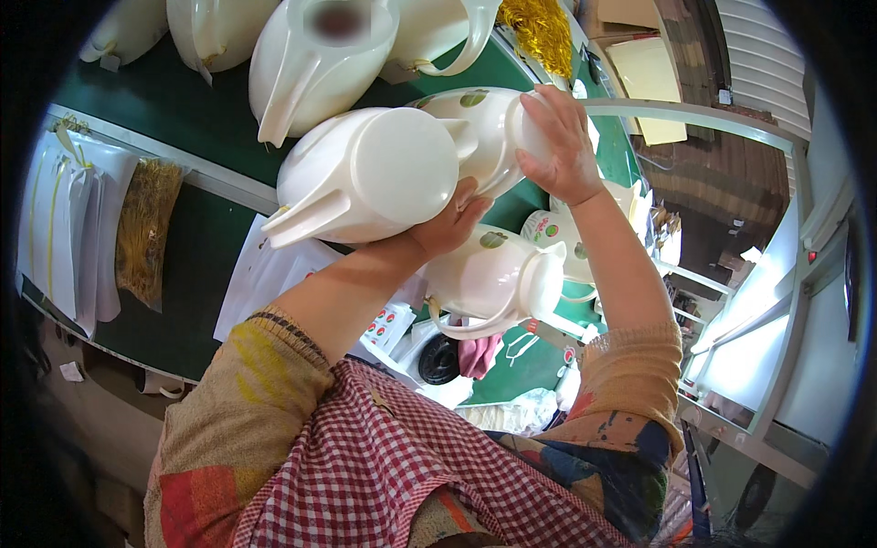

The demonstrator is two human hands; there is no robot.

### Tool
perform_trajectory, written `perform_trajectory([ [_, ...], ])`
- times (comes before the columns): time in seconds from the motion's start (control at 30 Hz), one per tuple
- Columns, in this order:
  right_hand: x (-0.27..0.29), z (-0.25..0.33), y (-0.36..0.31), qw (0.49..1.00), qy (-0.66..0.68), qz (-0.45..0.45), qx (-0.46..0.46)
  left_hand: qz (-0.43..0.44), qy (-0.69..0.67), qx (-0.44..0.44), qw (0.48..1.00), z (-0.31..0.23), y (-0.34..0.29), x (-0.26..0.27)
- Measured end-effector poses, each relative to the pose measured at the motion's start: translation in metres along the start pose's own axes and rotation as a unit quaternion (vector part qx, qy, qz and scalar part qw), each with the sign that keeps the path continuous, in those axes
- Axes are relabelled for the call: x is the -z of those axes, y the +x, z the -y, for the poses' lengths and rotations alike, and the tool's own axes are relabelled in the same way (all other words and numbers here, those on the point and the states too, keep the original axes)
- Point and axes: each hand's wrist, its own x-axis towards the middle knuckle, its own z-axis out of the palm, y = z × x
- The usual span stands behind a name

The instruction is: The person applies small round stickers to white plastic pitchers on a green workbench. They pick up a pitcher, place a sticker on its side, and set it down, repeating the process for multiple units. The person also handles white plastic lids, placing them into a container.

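My left hand [448, 224] presses against the base of a cream plastic jug [365, 178] lying on its side, handle pointing lower left. My right hand [559, 146] grips the end of a second cream jug [480, 119] with green leaf marks, which lies just behind the first and touches it. A third jug [498, 279] of the same kind sits below my hands on the green surface [201, 237].
More cream jugs [315, 55] lie at the top on the green surface. Gold shredded filler sits in a clear bag [146, 228] at left and in a heap [539, 27] at top. White sheets [260, 274], a black round part [440, 361] and a metal rail [703, 114] lie around.
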Motion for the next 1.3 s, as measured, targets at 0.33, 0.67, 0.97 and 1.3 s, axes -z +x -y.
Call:
perform_trajectory([
  [0.33, -0.01, -0.001, -0.001, 1.0, 0.001, -0.025, -0.007, -0.03, -0.057, -0.03, 0.997, 0.027, -0.003, -0.022],
  [0.67, -0.008, -0.005, -0.008, 0.998, 0.026, -0.045, -0.03, -0.066, 0.003, -0.078, 0.995, 0.021, 0.0, -0.02],
  [0.97, -0.007, 0.0, -0.008, 0.999, -0.005, -0.022, -0.037, -0.06, -0.009, -0.065, 0.996, 0.02, 0.001, -0.021],
  [1.3, 0.008, -0.002, -0.001, 0.999, -0.032, 0.041, 0.001, -0.056, -0.015, -0.056, 0.997, 0.023, 0.0, -0.026],
])
